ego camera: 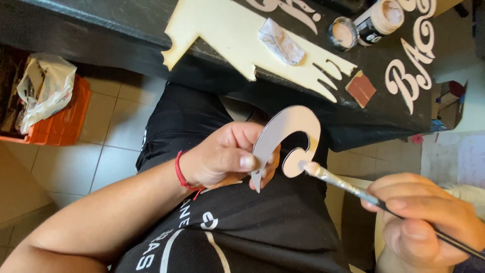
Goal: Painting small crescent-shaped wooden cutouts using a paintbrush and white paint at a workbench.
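My left hand (222, 159) pinches the curled cutout (288, 139) over my lap while my right hand (424, 217), closed on the brush (343, 184), paints its inner curl; next I'd judge steady edge strokes.

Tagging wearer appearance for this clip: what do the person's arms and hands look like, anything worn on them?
Both arms are bare in view, with no sleeves reaching the forearms and no gloves. The left hand has a red cord bracelet around the wrist, with a loose end hanging near the palm side. The right hand shows no ring, watch or band; its wrist is cut off at the frame edge.
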